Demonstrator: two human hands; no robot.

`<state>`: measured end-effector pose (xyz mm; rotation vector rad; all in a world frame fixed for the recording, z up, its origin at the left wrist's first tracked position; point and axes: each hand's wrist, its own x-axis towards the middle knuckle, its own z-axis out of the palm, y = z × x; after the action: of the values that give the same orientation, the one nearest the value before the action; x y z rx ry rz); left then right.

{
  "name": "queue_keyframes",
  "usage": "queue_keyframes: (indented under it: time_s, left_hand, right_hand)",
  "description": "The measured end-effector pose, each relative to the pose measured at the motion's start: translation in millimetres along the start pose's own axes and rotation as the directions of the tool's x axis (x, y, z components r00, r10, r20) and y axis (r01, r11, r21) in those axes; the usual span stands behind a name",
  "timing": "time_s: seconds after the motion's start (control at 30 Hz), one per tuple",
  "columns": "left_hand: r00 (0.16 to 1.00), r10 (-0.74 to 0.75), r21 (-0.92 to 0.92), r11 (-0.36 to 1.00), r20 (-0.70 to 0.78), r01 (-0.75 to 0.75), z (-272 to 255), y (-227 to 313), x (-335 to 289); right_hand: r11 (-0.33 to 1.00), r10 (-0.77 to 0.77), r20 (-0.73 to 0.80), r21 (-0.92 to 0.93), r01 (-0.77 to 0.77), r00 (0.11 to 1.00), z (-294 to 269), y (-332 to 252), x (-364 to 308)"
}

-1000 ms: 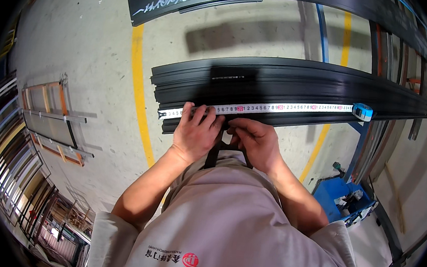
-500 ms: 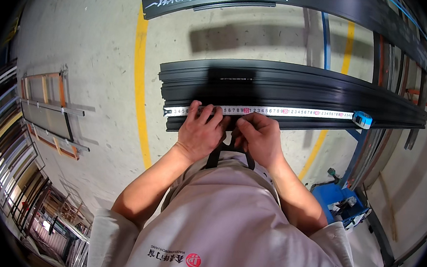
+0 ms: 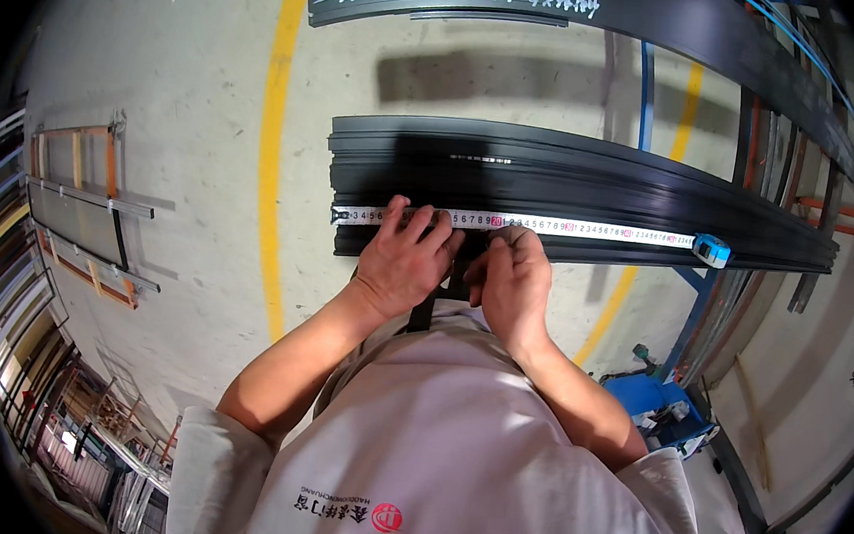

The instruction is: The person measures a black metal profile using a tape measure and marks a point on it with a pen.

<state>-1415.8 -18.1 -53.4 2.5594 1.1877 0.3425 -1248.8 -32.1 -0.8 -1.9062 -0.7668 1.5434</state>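
A tape measure's white blade [image 3: 610,231] is drawn out along several long black metal profiles [image 3: 594,180]. Its blue case [image 3: 711,250] rests on them toward the right. Over the left part of the blade lies my left hand [image 3: 402,260], fingers spread and bent, fingertips touching the tape and the profile. My right hand [image 3: 514,279] is beside it at the blade's near edge, fingers curled and pinched together. Whatever sits between those fingertips is hidden or too small to name. The profiles' uneven left ends show just beyond the blade's end.
A wide black panel [image 3: 568,7] with white handwriting lies across the far side. A blue bin [image 3: 652,405] with odds and ends stands at the lower right. Framed pieces [image 3: 80,210] lie on the floor at left, near racks of long profiles. Yellow lines [image 3: 273,155] mark the floor.
The whole view has shifted slightly. My right hand has turned a little more upright, its fingertips closer over the blade's edge. My left hand stays on the tape.
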Motion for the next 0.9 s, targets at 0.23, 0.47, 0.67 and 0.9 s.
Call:
queue_keyframes:
  time_s: [0.23,0.47,0.67,0.9]
  left_hand:
    - [1.0,0.008,-0.019,1.0,-0.006,-0.008,5.1,-1.6,-4.3]
    - [0.999,0.008,-0.05,0.999,-0.048,-0.011,7.6,-2.9,-6.2]
    - [0.998,0.007,-0.016,1.0,-0.057,-0.008,8.7,-1.2,-5.4]
    - [0.998,-0.003,-0.059,0.998,-0.067,-0.001,9.3,-2.3,-6.9]
  right_hand:
    - [0.015,-0.487,0.733,-0.537,0.844,0.475,-59.9,-30.8,33.9]
    - [-0.222,-0.246,0.958,-0.203,0.954,0.146,-54.9,-69.3,64.1]
    - [-0.016,-0.482,0.815,-0.375,0.927,0.322,-49.4,-40.7,54.8]
    - [0.214,-0.562,0.547,-0.629,0.748,0.621,-35.3,-18.4,23.0]
